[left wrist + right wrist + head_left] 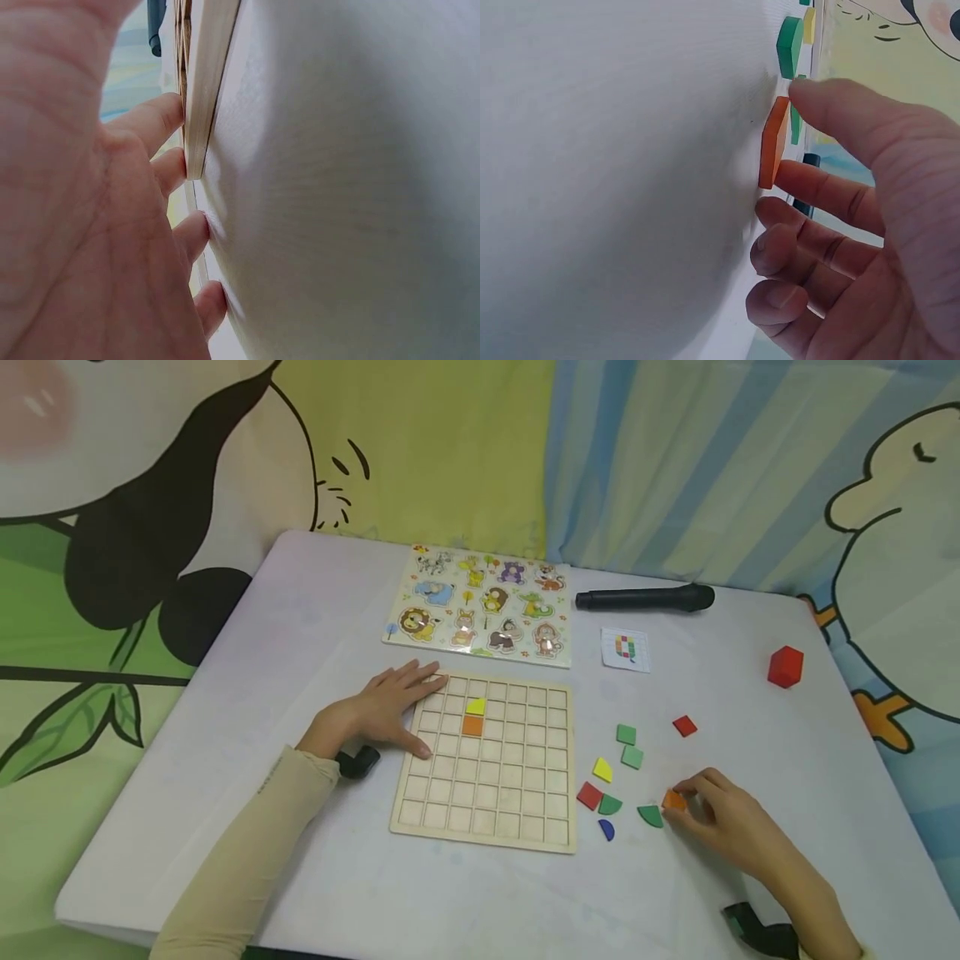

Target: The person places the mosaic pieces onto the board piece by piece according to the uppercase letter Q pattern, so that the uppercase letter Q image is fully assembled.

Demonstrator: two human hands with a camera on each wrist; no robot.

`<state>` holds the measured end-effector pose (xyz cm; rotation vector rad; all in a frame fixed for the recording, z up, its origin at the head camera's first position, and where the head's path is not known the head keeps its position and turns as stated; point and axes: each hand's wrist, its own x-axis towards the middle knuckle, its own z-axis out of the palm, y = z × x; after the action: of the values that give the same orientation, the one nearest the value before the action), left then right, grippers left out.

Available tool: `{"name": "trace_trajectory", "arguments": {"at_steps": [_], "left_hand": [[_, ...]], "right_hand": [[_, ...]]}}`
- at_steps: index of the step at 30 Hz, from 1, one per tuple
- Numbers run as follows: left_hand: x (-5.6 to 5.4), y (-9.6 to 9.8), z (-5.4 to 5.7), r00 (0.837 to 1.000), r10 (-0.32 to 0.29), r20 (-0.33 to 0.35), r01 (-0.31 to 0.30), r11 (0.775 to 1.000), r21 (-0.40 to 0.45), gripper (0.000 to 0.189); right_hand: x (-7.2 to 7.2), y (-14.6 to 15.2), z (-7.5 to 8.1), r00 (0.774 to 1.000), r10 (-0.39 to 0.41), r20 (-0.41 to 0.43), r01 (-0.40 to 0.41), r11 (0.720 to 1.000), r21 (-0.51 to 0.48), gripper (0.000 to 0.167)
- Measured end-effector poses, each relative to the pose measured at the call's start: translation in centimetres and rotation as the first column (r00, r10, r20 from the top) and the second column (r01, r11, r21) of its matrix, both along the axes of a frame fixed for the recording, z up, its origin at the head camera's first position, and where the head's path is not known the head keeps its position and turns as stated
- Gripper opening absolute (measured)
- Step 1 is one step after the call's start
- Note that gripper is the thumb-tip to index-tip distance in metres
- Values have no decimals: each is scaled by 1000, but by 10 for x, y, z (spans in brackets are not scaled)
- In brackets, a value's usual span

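A wooden grid board (517, 772) lies on the table, with a yellow piece with one curved corner (476, 706) and an orange square (472, 726) in neighbouring cells. My left hand (386, 706) rests with spread fingers along the board's upper left edge, its thumb touching the rim. To the right of the board, my right hand (731, 822) pinches another orange square tile (773, 142) between thumb and index finger, low at the tabletop. The other fingers of that hand are loosely bent. Beside the tile lies a green quarter-round piece (650, 816).
Between board and right hand lie green squares (626, 734), a yellow piece (602, 769), a red square (589, 795) and a blue half-round (607, 830). Farther back are a pattern card (626, 650), an animal puzzle (480, 606), a black microphone (645, 599) and a red block (785, 667).
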<state>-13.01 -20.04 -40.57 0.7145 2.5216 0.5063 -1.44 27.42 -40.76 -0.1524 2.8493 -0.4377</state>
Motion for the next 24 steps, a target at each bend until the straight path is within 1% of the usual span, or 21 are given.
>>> {"name": "trace_trajectory", "arguments": {"at_steps": [3, 7, 18, 24], "left_hand": [[0, 0, 1, 1000, 4, 3, -4, 1000, 2, 114], [0, 0, 0, 1000, 5, 4, -5, 1000, 7, 114], [0, -1, 0, 1000, 11, 9, -11, 1000, 7, 114], [0, 0, -1, 1000, 10, 6, -10, 1000, 8, 114]], "right_hand": [[2, 0, 0, 1000, 11, -4, -11, 1000, 4, 35], [2, 1, -1, 1000, 13, -4, -13, 1000, 1, 32], [-3, -5, 5, 1000, 23, -21, -23, 1000, -3, 33], [-8, -12, 11, 997, 64, -53, -65, 998, -19, 32]]}}
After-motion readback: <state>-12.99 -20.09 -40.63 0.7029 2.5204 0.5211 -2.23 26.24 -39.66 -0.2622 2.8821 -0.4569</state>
